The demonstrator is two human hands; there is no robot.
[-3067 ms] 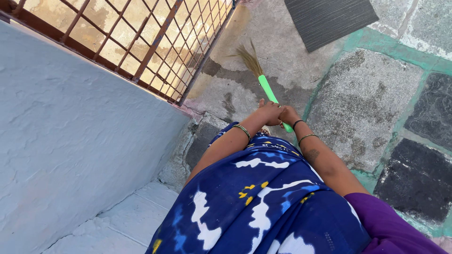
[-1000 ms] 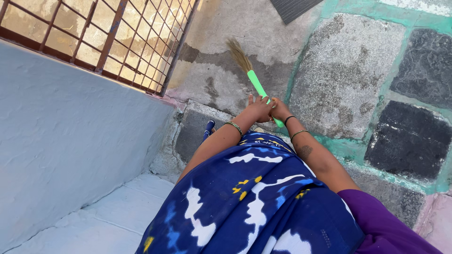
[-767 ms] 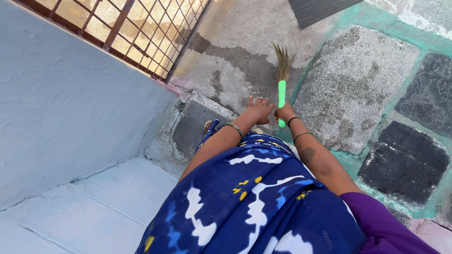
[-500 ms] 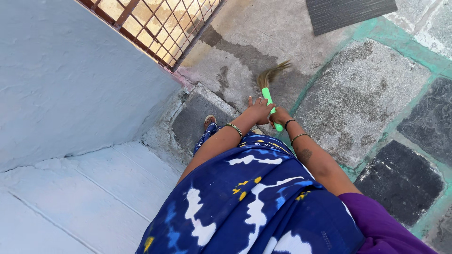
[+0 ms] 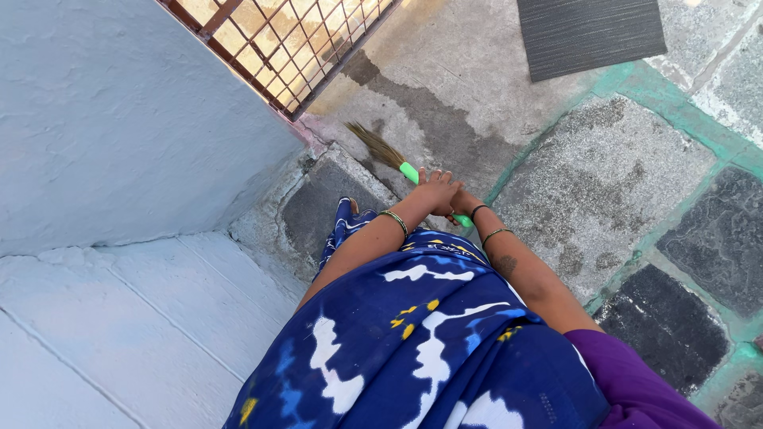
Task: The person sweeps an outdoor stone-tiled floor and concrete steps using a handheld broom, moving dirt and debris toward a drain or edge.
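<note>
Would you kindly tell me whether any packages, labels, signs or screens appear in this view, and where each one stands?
None are in view: no package, label, sign or screen.
What is there instead: a broom with a green handle and straw bristles, at the hands.
A dark ribbed mat, rectangular, on the floor at the top right.
A rusty metal grille, at the top beside the pale blue wall.

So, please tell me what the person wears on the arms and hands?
Both forearms are bare. The left hand has a thin gold-coloured bangle at the wrist. The right hand has a dark band at the wrist and a thin gold-coloured bangle just above it, then a dark mark on the forearm. A purple sleeve covers the right upper arm.
</note>
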